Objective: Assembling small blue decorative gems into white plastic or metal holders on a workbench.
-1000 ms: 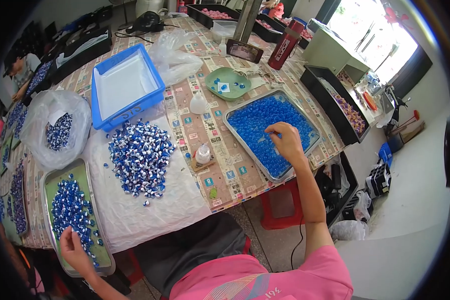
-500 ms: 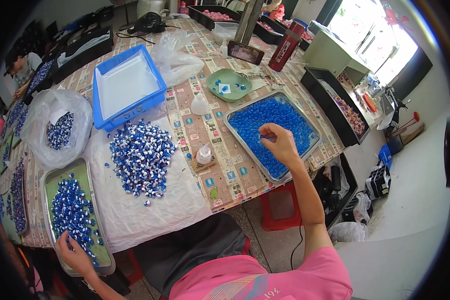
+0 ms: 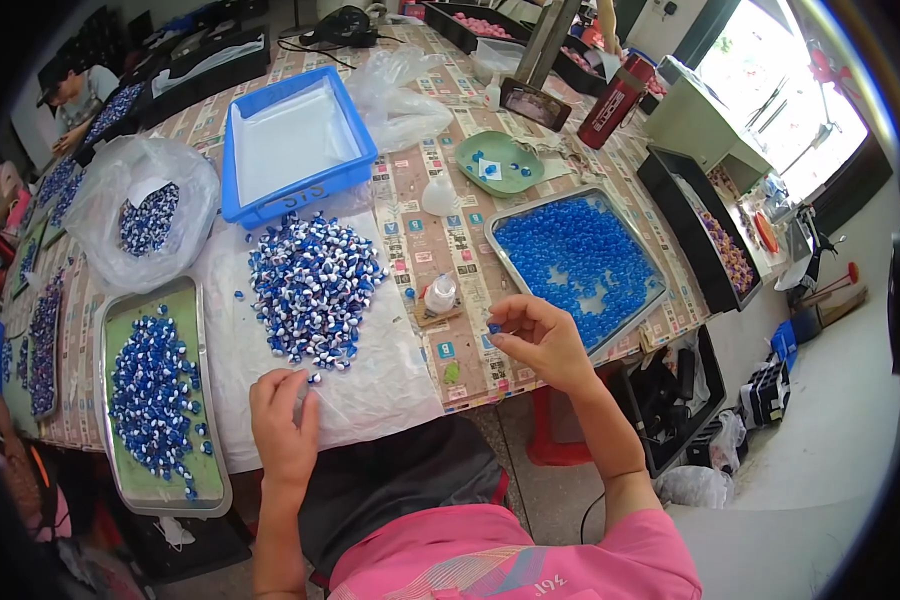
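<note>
My right hand [image 3: 545, 345] is raised off the near left corner of a metal tray of clear blue beads [image 3: 575, 255], pinching a small blue bead [image 3: 494, 328] between thumb and fingertips. At the front of a heap of blue-and-white beads [image 3: 315, 290] on white cloth, my left hand [image 3: 285, 425] has its fingers bent and slightly apart. A single blue-and-white bead [image 3: 314, 379] lies right by its fingertips. To the left, a green-lined metal tray [image 3: 110, 400] holds many loose blue-and-white beads. A small clear bottle [image 3: 440, 292] stands between the heap and the blue bead tray.
Behind the heap sits a blue plastic basket [image 3: 365, 170]; a clear bag of beads [image 3: 95, 235] is left of it. A green dish [image 3: 518, 180], a propped phone [image 3: 533, 104] and a red flask [image 3: 615, 103] stand farther back. Another person [image 3: 95, 85] sits far left.
My left hand has moved right, from the green-lined tray to the front of the heap. My right hand has come nearer and left from the blue bead tray, with a bead. The view has shifted.
</note>
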Motion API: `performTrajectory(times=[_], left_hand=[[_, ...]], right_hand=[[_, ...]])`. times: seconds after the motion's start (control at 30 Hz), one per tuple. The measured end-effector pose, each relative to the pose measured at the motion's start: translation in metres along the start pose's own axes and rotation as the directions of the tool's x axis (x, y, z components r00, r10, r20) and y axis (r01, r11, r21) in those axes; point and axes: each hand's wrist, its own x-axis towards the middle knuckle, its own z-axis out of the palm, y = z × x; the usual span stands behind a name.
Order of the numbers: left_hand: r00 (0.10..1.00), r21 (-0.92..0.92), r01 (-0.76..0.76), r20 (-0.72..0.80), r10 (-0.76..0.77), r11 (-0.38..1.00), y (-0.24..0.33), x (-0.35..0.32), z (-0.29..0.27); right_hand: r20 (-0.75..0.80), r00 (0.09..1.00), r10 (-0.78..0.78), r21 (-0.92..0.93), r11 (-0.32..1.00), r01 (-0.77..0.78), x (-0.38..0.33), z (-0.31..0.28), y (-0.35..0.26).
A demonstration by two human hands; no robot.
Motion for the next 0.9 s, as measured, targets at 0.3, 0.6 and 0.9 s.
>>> performTrajectory(times=[0.3, 0.6, 0.9], left_hand=[[1.0, -0.012, 0.007, 0.019, -0.006, 1.0, -0.004, 0.001, 0.01], [0.997, -0.049, -0.055, -0.051, 0.052, 0.997, -0.011, -0.001, 0.006], [0.957, -0.693, 0.288, 0.181, -0.227, 0.661, 0.016, -0.008, 0.002]], right_hand=[[0.075, 0.972, -0.223, -0.364, 0.901, 0.234, 0.004, 0.017, -0.006], [-0.015, 0.998, -0.064, -0.186, 0.981, 0.06, 0.005, 0.042, -0.011], [0.092, 0.989, -0.118, -0.251, 0.958, 0.137, 0.007, 0.054, -0.021]])
